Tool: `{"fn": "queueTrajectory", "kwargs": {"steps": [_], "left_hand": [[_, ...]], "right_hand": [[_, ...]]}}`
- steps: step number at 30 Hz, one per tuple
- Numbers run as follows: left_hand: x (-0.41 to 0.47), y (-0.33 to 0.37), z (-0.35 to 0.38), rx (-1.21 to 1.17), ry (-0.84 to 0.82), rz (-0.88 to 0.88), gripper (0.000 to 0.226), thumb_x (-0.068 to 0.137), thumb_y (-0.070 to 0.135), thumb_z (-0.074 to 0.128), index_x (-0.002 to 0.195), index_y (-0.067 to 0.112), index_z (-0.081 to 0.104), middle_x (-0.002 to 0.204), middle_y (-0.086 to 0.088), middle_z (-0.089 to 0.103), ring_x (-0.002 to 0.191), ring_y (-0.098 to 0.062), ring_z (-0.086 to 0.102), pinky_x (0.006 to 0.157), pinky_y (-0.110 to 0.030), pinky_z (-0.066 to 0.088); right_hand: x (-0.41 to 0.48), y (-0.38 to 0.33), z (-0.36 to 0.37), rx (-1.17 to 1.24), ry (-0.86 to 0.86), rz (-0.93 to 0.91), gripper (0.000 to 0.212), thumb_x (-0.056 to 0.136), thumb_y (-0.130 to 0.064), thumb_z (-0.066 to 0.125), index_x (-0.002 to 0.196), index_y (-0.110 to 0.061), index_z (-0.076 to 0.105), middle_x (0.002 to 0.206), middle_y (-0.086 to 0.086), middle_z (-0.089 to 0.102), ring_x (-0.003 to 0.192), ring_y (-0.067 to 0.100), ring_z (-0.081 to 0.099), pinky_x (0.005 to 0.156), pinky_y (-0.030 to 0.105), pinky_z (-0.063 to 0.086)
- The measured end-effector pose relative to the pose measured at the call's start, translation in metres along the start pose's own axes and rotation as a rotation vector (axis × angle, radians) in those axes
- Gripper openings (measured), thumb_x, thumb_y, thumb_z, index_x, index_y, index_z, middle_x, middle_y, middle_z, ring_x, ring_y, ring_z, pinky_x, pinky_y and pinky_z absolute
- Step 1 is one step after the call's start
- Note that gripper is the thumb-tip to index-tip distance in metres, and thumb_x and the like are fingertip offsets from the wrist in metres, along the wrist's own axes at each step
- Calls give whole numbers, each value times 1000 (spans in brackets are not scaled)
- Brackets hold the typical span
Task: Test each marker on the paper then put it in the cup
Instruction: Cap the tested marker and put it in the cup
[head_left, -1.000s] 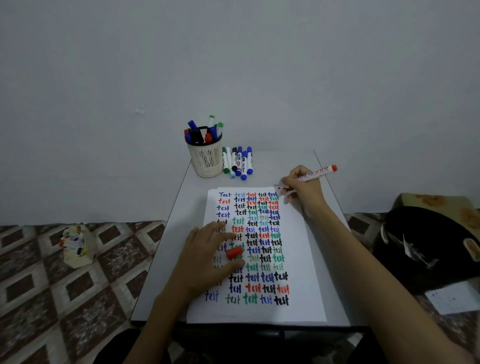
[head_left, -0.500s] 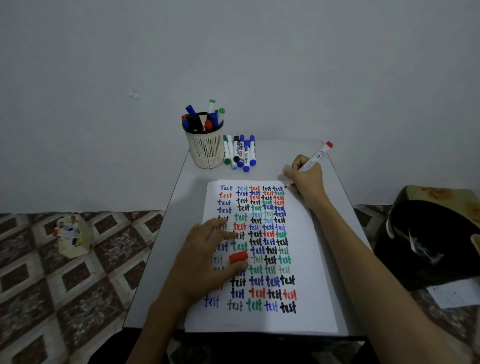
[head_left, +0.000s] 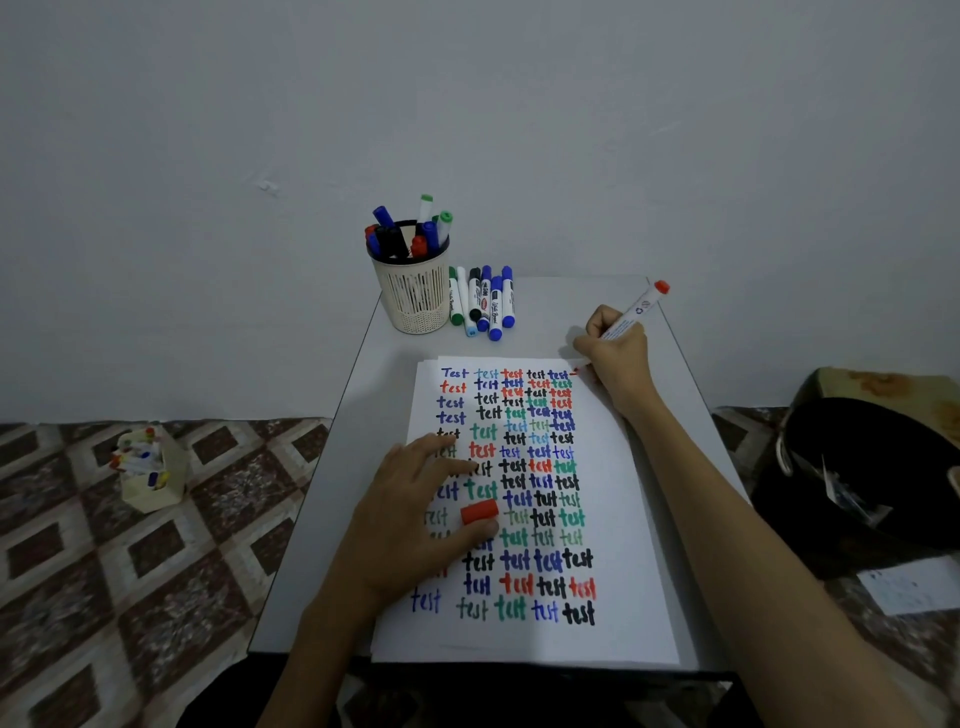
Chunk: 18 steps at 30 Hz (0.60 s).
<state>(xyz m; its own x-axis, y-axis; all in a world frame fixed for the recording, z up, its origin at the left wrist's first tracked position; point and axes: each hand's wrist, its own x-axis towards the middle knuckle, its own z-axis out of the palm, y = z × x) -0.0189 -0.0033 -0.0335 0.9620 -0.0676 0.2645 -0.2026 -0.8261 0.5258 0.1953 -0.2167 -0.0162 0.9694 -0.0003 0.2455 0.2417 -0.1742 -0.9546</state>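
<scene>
White table (head_left: 387, 426), paper (head_left: 618, 530); right hand (head_left: 617, 356) tight around red marker (head_left: 637, 310), left hand (head_left: 405, 525) pinch-tight on red cap (head_left: 479, 512).

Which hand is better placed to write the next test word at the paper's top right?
Right. The right hand grips the marker, its tip at the top right corner of the paper. The left hand rests lower on the paper, holding only the cap.

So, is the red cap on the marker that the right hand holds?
No: the cap is off, held by the left hand on the paper, while the right hand writes with the bare marker.
</scene>
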Motion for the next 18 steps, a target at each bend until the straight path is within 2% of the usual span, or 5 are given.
{"fn": "queueTrajectory", "kwargs": {"steps": [3,8,13,18], "left_hand": [[0,0,0,8,-4,-4,65,69,78,53,121,39,51,140,20,34,129,-2,29,101,-28,30],[1,0,0,-3,-8,-12,64,70,77,54,121,39,51,140,19,35,129,-4,31,104,-34,33],[-1,1,-1,-14,-2,-15,64,70,76,55,121,37,51,140,18,36,130,-4,31,107,-41,34],[0,1,-1,-10,-4,-14,65,70,76,54,121,36,52,140,17,36,130,-5,31,105,-38,36]], "right_hand": [[0,1,0,-7,-22,2,33,80,9,60,64,-14,42,61,5,48,55,21,50,51,24,47],[-1,-1,2,-32,-32,20,35,80,7,62,61,-14,42,62,5,46,62,21,51,60,31,50],[-1,1,-1,0,23,21,36,80,8,60,62,-15,40,61,2,44,64,21,48,62,32,48],[-2,-1,1,-10,18,6,36,81,9,59,63,-15,39,63,3,44,62,18,49,62,28,49]]}}
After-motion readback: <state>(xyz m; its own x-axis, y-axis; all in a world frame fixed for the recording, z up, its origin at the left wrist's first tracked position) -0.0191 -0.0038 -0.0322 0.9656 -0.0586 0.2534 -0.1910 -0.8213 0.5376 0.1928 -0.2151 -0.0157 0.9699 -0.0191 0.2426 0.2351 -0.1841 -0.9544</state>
